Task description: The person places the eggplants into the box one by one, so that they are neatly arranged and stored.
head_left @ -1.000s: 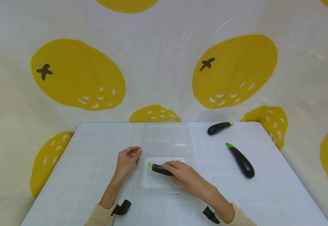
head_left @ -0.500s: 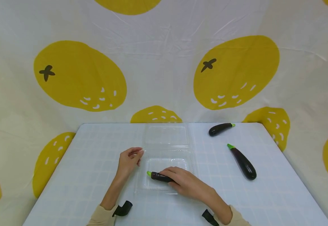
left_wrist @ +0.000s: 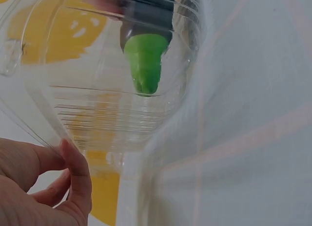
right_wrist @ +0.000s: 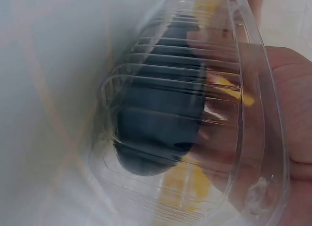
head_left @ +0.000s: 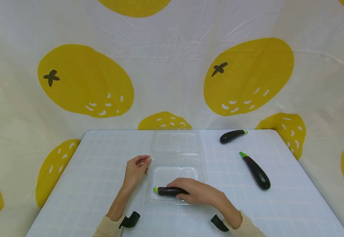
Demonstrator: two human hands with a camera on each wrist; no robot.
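A clear plastic clamshell container (head_left: 175,173) lies unfolded on the table, its lid (head_left: 176,142) toward the back. Inside its near half is a dark eggplant (head_left: 169,191) with a green stem end pointing left. My right hand (head_left: 200,192) holds that eggplant from above, fingers on the far side and thumb on the near side. Through the ribbed wall in the right wrist view, the eggplant (right_wrist: 156,109) shows low in the container. At the container's left rim, my left hand (head_left: 135,171) pinches the edge between thumb and fingertips, seen close in the left wrist view.
Two more eggplants lie to the right of the container: a smaller eggplant (head_left: 232,136) near the back edge and a larger eggplant (head_left: 256,171) nearer me. Behind the table (head_left: 107,148) hangs a white cloth (head_left: 166,75) printed with yellow fruit.
My right hand has brought the eggplant nearer to me within the container and turned it more level, side to side. My left hand has stayed at the rim.
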